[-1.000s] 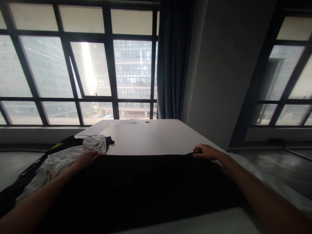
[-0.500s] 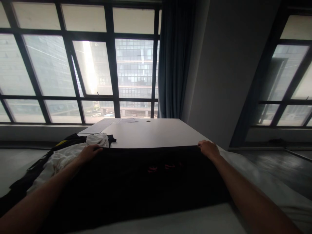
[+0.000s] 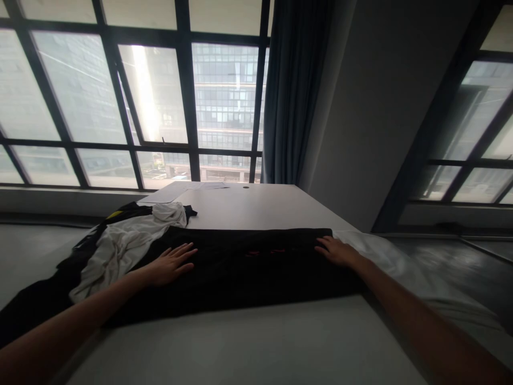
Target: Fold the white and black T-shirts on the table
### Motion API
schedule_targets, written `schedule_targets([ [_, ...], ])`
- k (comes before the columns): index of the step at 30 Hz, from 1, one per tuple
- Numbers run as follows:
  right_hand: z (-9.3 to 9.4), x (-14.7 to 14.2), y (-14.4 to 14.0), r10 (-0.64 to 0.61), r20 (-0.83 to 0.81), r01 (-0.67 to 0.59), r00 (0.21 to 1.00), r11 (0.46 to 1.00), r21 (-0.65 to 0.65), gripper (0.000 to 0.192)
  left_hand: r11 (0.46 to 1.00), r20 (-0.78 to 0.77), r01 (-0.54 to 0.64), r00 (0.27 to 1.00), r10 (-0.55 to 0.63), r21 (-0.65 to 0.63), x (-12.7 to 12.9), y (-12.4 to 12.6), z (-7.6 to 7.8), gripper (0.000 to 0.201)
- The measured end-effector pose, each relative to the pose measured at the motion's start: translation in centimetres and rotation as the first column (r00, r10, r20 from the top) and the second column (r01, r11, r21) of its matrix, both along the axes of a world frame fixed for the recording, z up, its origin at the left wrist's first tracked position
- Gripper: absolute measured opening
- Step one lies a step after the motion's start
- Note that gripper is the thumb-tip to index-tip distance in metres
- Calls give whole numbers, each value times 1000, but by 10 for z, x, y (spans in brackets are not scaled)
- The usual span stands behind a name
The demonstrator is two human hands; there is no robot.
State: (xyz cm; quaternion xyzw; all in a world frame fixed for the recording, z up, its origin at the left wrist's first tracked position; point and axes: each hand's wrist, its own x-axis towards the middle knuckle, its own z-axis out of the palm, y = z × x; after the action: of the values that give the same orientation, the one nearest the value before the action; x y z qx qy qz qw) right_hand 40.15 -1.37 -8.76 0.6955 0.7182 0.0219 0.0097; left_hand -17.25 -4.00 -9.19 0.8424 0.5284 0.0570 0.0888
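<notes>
A black garment [image 3: 248,278] with small red marks lies spread across the white table [image 3: 256,342]; its exact kind is hard to make out. Fingers spread, my left hand [image 3: 172,263] rests flat on the left part of the cloth. Near the far right corner of the garment, my right hand [image 3: 334,251] also lies on it with fingers apart. Neither hand grips the fabric. A crumpled white cloth [image 3: 116,246] touches the garment's left side.
Another dark garment with a yellow patch [image 3: 114,214] hangs over the table's left edge beyond the white cloth. Papers [image 3: 162,193] lie at the far left. White fabric [image 3: 385,256] drapes at the right. A blue curtain [image 3: 286,96] and windows stand behind.
Both hands have let go of the garment's far edge and now lie flat on it. The black cloth has come down onto the table, and the camera view has tilted slightly downward.
</notes>
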Motion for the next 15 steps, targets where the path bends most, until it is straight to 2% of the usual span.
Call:
schedule_targets([
  [3,-1,19,-22,-71,15,70,997,995,66,63,986,57,-79,996,71,149,-19,-21,-1,69],
  [6,6,38,-38,-157,-83,162,984,985,55,69,950,122,-235,969,213,208,-46,-42,12,77],
  [8,11,48,-47,-187,-202,197,961,980,29,65,930,149,-338,937,317,146,-60,-60,20,81],
  [10,13,56,-55,-173,-321,183,931,983,1,51,920,173,-390,909,378,37,-69,-77,23,83],
  [13,13,63,-65,-132,-429,119,894,991,-56,34,926,239,-367,895,378,-89,-72,-97,21,84],
  [15,13,66,-70,-107,-472,84,875,994,-70,33,938,317,-332,883,346,-99,-72,-104,20,82],
])
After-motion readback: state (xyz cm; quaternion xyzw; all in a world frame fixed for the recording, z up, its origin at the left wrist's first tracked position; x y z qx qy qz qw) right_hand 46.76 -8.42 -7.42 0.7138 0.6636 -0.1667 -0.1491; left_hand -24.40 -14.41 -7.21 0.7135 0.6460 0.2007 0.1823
